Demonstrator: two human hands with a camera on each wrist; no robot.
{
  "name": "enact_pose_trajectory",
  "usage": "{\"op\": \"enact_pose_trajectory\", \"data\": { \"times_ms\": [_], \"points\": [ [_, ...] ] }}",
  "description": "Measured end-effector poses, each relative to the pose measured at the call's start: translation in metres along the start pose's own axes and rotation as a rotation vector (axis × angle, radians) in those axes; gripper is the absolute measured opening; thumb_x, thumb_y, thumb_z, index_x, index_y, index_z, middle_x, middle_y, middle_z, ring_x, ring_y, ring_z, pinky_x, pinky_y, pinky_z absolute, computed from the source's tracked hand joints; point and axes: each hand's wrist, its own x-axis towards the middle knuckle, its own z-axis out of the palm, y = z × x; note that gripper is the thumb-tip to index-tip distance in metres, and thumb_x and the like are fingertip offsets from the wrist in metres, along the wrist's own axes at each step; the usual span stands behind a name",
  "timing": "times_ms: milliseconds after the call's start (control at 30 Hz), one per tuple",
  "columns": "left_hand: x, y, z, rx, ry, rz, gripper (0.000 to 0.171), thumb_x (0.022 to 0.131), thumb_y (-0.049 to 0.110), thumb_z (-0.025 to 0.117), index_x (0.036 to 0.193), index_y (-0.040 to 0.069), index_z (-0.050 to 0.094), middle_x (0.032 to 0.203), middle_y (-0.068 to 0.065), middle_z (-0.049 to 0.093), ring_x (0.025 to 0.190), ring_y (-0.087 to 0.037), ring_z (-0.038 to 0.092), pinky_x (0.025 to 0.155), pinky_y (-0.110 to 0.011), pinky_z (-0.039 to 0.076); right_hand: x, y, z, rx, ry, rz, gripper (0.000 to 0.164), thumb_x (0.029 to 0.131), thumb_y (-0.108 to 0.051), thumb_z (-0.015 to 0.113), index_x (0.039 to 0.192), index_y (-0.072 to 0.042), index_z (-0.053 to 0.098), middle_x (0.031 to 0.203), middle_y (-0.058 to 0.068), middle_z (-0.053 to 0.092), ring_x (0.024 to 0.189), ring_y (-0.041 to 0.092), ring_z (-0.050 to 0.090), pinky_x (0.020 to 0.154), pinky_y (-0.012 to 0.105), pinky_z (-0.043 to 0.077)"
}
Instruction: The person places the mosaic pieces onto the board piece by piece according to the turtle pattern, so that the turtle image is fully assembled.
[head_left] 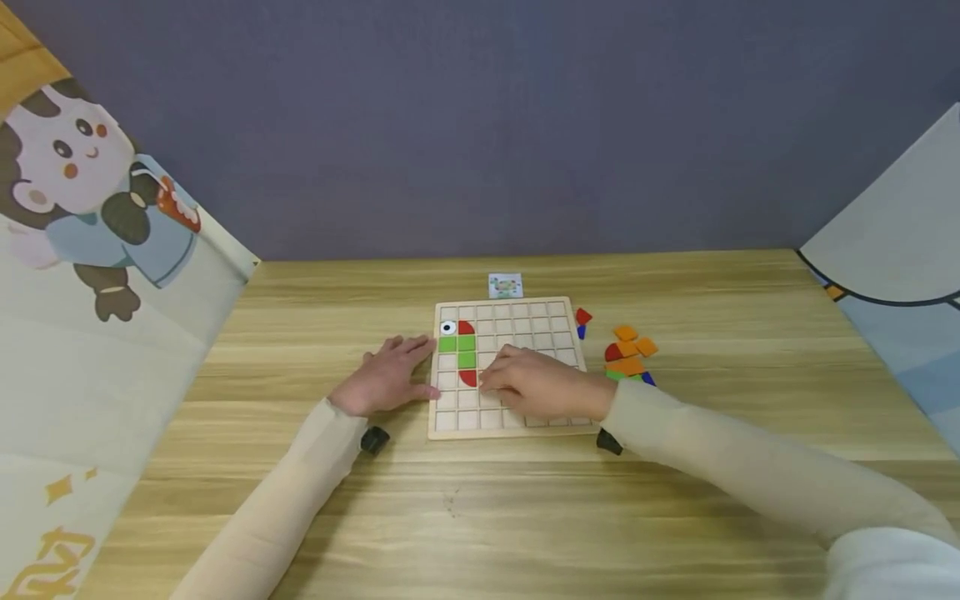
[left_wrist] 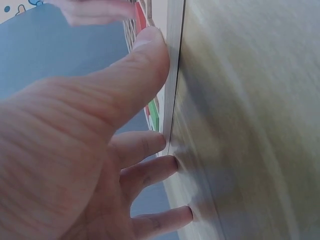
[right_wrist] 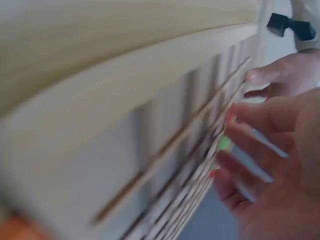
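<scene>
A wooden grid board (head_left: 487,433) lies on the table. In its left columns sit a white eye piece (head_left: 447,328), a red quarter-round piece (head_left: 466,327), three green square pieces (head_left: 467,360) and a lower red quarter-round piece (head_left: 468,378). My left hand (head_left: 386,375) rests with spread fingers at the board's left edge; its thumb (left_wrist: 152,47) touches the rim. Over the board's middle is my right hand (head_left: 536,383), its bent fingertips beside the lower red piece. In the right wrist view the thumb (right_wrist: 250,114) is at a red piece, and no pinch shows.
A small picture card (head_left: 506,286) lies behind the board. To its right are loose pieces: a red one (head_left: 583,317), a blue one (head_left: 581,332) and several orange pieces (head_left: 626,367), with red, green and blue among them. A dark wall panel (head_left: 510,133) stands behind the table.
</scene>
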Motion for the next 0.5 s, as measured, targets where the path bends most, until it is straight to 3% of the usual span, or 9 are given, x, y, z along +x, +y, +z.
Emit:
{"op": "enact_pose_trajectory", "data": {
  "times_ms": [133, 200, 300, 400, 500],
  "points": [
    [0.000, 0.001, -0.001, -0.005, 0.000, 0.002, 0.086, 0.085, 0.051, 0.063, 0.152, 0.014, 0.022, 0.156, -0.007, 0.019, 0.139, -0.041, 0.014, 0.097, -0.073, 0.018, -0.014, 0.023, -0.010, 0.022, 0.130, 0.073, 0.022, 0.091, -0.007, 0.062, 0.111, -0.009, 0.070, 0.115, 0.000, 0.063, 0.108, 0.016, 0.053, 0.097, 0.034, 0.042],
    [-0.001, 0.002, -0.001, -0.003, 0.000, 0.006, 0.087, 0.085, 0.051, 0.062, 0.152, 0.014, 0.021, 0.156, -0.007, 0.018, 0.139, -0.041, 0.014, 0.097, -0.073, 0.018, -0.023, 0.038, -0.021, 0.021, 0.202, 0.172, 0.021, 0.090, -0.005, 0.062, 0.110, -0.007, 0.070, 0.112, 0.004, 0.063, 0.101, 0.019, 0.056, 0.091, 0.037, 0.046],
    [-0.001, 0.002, -0.002, -0.005, -0.001, 0.009, 0.086, 0.085, 0.051, 0.062, 0.152, 0.014, 0.021, 0.156, -0.007, 0.018, 0.139, -0.041, 0.014, 0.097, -0.073, 0.018, -0.037, 0.063, -0.038, 0.059, 0.245, 0.366, 0.021, 0.092, -0.004, 0.060, 0.111, -0.006, 0.068, 0.114, 0.010, 0.062, 0.080, 0.026, 0.059, 0.074, 0.038, 0.050],
    [-0.002, 0.002, -0.002, -0.008, -0.003, 0.006, 0.086, 0.085, 0.050, 0.063, 0.152, 0.013, 0.021, 0.156, -0.008, 0.018, 0.139, -0.041, 0.013, 0.097, -0.074, 0.018, -0.046, 0.084, -0.047, 0.079, 0.233, 0.466, 0.027, 0.093, 0.002, 0.055, 0.115, -0.005, 0.067, 0.123, 0.016, 0.059, 0.086, 0.030, 0.060, 0.071, 0.039, 0.050],
    [-0.002, 0.002, -0.002, -0.009, 0.000, 0.010, 0.086, 0.085, 0.050, 0.063, 0.151, 0.013, 0.022, 0.156, -0.008, 0.018, 0.139, -0.042, 0.013, 0.097, -0.074, 0.018, -0.052, 0.100, -0.050, 0.058, 0.206, 0.446, 0.031, 0.091, 0.009, 0.052, 0.114, -0.003, 0.069, 0.126, 0.018, 0.057, 0.107, 0.036, 0.056, 0.088, 0.046, 0.047]
  ]
}}
